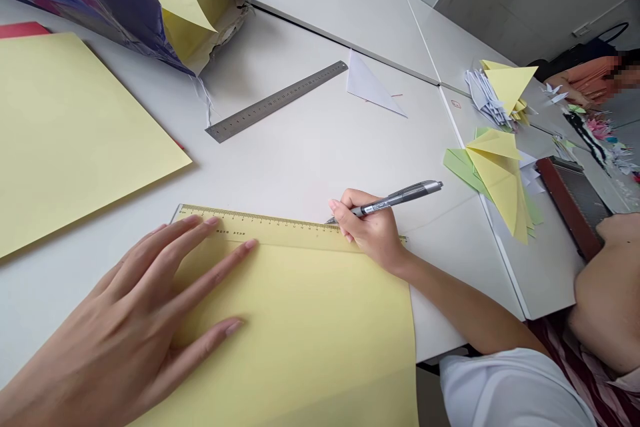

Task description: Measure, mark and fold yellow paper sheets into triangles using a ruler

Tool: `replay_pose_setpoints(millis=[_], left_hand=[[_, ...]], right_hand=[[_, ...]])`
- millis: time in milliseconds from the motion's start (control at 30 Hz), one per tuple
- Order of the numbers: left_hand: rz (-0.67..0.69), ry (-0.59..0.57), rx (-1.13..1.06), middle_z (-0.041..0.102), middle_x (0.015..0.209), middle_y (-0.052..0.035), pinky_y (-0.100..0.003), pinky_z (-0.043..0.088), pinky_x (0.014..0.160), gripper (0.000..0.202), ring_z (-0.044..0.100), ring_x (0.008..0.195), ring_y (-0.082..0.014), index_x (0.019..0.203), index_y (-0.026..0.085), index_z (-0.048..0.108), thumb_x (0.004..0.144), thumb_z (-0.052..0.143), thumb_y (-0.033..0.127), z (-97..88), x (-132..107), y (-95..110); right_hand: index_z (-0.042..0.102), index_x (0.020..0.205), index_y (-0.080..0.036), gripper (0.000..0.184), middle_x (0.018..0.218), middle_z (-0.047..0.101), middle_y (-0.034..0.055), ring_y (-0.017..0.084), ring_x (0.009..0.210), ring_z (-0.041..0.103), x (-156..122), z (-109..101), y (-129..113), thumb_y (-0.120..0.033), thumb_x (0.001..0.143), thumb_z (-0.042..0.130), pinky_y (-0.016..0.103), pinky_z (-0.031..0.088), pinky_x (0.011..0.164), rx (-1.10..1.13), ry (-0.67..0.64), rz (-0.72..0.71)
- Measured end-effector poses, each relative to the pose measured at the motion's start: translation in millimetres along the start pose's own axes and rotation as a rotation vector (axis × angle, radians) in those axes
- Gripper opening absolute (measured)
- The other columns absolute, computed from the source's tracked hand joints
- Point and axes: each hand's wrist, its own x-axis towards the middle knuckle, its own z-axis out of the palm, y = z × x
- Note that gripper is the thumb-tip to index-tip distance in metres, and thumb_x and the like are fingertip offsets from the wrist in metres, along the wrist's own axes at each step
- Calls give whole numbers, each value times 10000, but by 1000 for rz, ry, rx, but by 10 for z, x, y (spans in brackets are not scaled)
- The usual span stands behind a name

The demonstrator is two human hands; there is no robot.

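My left hand (155, 280) lies with its fingers spread, the fingertips resting on a clear plastic ruler (280, 233). Under that ruler is a large sheet of yellow paper (310, 327), with the ruler lying along its far edge. My right hand (373, 227) is closed around a grey and silver pen (405, 195). The pen's tip is down at the graduated edge of the ruler, right of its middle. Part of the ruler's right end is hidden behind my right hand.
A steel ruler (280, 100) and a folded white paper triangle (373, 87) lie beyond. At left are a yellow paper stack (75, 140) and a torn blue bag (115, 7). Folded yellow papers (500, 173) sit at right. Another person (590, 77) is at the far right.
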Motion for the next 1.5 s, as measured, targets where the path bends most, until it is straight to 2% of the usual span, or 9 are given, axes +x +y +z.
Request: replay_pose_setpoints(millis=[433,567,700,900,967,1067,1200,1367,1500], left_hand=[[2,-22,6,427,1497,25,-446,276,1221,620,425,1378,-296,1455,444,378,875,434,656,-12,6,21],[54,-16,39,414,1509,8,-532,380,1161,622,445,1356,-322,1467,410,375,888,421,631,11,-1,-16],[64,-7,77,370,1516,92,-569,460,1084,604,452,1339,-322,1420,405,441,908,280,682,29,-5,-54],[149,-39,128,414,1475,-47,-515,366,1149,671,394,1376,-328,1503,355,328,880,470,559,-14,3,-58],[150,-47,139,405,1475,-50,-511,377,1129,682,398,1370,-331,1510,356,309,880,479,555,-25,6,-52],[156,-38,167,411,1467,-57,-521,414,1091,692,414,1357,-334,1514,361,293,876,475,557,-33,15,-44],[136,-50,174,422,1467,-42,-519,445,1075,685,427,1353,-328,1510,388,289,877,468,579,-50,20,-25],[101,-44,196,253,1586,-56,-592,440,1060,663,369,1397,-375,1506,380,291,899,473,575,-73,-9,7],[176,51,202,256,1591,-81,-610,294,1169,581,318,1438,-351,1446,294,388,920,482,523,-80,-14,20]], right_hand=[[443,629,-200,389,499,457,-73,56,428,443,4,-5,-7,-405,924,591,185,378,428,33,26,-12],[625,874,-200,285,595,539,-57,51,457,491,-4,-26,-14,-460,952,540,166,401,422,43,42,-47],[615,1202,-233,379,687,629,-34,61,490,524,-25,-18,-17,-490,1000,423,189,466,490,12,50,-153],[652,954,-199,219,735,702,1,104,654,646,-47,-86,-104,-340,990,488,223,530,639,-338,60,-355],[648,999,-190,159,866,744,40,142,765,694,-89,-173,-129,-326,935,597,260,558,710,-535,40,-530],[639,1086,-157,302,1047,745,111,219,964,714,-209,-300,-104,-365,873,693,343,578,859,-782,-42,-703],[643,1124,-144,313,1202,698,149,255,1168,654,-375,-361,28,-375,914,639,418,522,1037,-927,-82,-706],[673,1078,-144,256,1221,686,164,249,1172,654,-427,-344,126,-342,923,629,405,548,1020,-951,-11,-692],[694,1032,-144,153,1164,716,144,236,1138,674,-429,-334,120,-221,915,634,390,564,1006,-960,-18,-796]])
